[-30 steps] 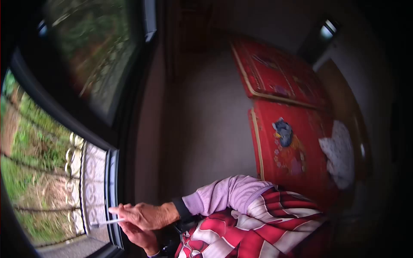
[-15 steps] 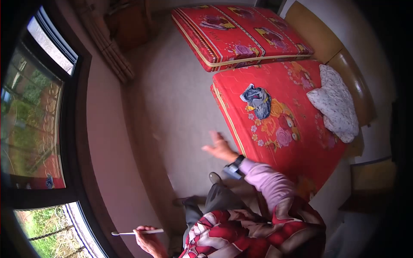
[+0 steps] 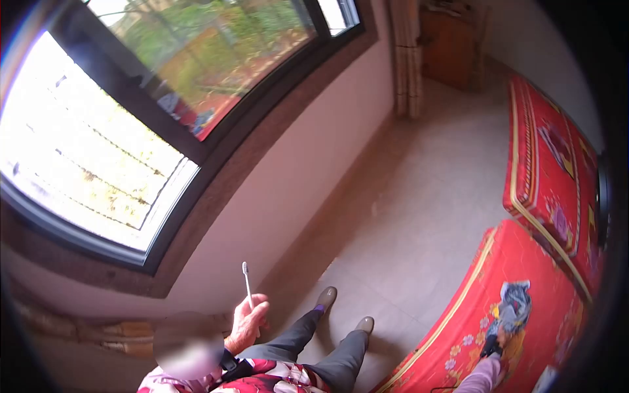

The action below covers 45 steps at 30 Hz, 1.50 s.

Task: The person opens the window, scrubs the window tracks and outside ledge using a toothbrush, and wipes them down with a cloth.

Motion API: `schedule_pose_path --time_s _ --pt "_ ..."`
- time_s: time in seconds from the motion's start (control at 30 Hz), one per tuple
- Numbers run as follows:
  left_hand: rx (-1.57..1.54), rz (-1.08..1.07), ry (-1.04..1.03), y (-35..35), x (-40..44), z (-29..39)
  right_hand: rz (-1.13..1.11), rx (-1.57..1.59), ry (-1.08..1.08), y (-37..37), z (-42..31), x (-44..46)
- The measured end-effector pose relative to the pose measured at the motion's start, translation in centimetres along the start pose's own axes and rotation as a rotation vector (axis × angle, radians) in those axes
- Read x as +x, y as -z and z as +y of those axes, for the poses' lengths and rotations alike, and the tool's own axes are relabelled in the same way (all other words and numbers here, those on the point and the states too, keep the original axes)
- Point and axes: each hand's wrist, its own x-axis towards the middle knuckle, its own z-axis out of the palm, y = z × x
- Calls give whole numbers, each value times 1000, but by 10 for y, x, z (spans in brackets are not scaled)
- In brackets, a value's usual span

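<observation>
Upright in my left hand point(image 3: 251, 322) is a white toothbrush point(image 3: 247, 281), its bristle head at the top and my fingers closed around the handle. My right hand point(image 3: 500, 339) reaches down to the bed at the lower right. It meets the near end of a crumpled blue-grey cloth point(image 3: 513, 305), which lies on the red flowered mattress point(image 3: 452, 334). The hand is small and dark in the view, so whether its fingers grip the cloth does not show.
A second red mattress point(image 3: 547, 157) lies beyond the first. To the left is a dark-framed window point(image 3: 213, 147) above a pinkish wall point(image 3: 282, 177). Grey floor point(image 3: 406, 216) runs between wall and beds, with my shoes on it. A wooden cabinet point(image 3: 449, 49) and a curtain point(image 3: 407, 59) stand at the far end.
The view has swung left toward the window. My right hand, spread in the air beside the bed before, has come to the cloth. The toothbrush has turned from level to upright.
</observation>
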Motion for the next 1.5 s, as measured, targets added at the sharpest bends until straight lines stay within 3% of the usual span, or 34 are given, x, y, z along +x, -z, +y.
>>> schedule_pose_path --time_s 0.13,0.2,0.23,0.27,0.3,0.37,0.4,0.43,0.57,0.63,0.73,0.8,0.83,0.9,0.93,0.97,1.03,1.17,1.2,1.23,1.3,1.37,1.4,1.5 --pt "-66 -67 84 -5 -12 16 28 113 201 -9 -8 -23" --pt "-78 -86 63 -8 -18 28 121 239 599 -14 -31 -47" --pt "-82 -95 54 -9 -22 32 279 289 949 -13 -44 -56" --pt "-34 -115 -43 -7 -25 32 -271 925 511 32 -121 -100" --pt "-55 -135 -90 -6 -27 36 -427 1615 -185 76 -199 -143" --pt "-93 -182 -189 -6 -30 48 -660 1135 149 25 -206 -142" --pt "-114 -192 -231 -4 -32 55 -566 738 514 76 -266 -168" --pt "-123 -194 -291 -2 -33 65 -579 671 618 105 -312 -197" --pt "-169 -171 -485 31 -35 84 -850 849 1108 175 -457 -291" --pt "-188 -120 -618 44 -32 87 -981 745 1477 213 -509 -323" --pt "-88 -98 -719 75 -26 87 -1171 873 1628 258 -574 -372" --pt "5 -142 -788 99 -11 84 -1085 982 1760 273 -610 -389" --pt "-143 -198 -663 108 -13 81 -1050 1039 1806 280 -623 -400" --pt "-72 -286 -493 143 -18 89 -1125 932 1557 296 -647 -407" --pt "-253 -296 -507 150 -16 92 -1073 894 1559 297 -661 -409" --pt "-302 -322 -378 164 -12 88 -1022 858 1564 296 -674 -412" --pt "-422 -222 -513 174 -8 94 -971 823 1491 289 -692 -421" --pt "-649 -213 -561 219 6 117 -1038 944 1285 276 -728 -453" --pt "-699 -209 -563 228 7 124 -1142 1028 1250 258 -735 -459" --pt "-744 -202 -565 232 6 131 -1399 989 1099 239 -733 -456" --pt "-826 -155 -564 245 10 137 -1812 1035 996 206 -743 -469" --pt "-982 -175 -573 251 17 136 -2111 955 762 152 -742 -476" --pt "-1067 -194 -599 251 20 141 -2214 834 403 139 -744 -483" --pt "-1202 -258 -679 252 32 167 -2357 974 -104 79 -740 -485"
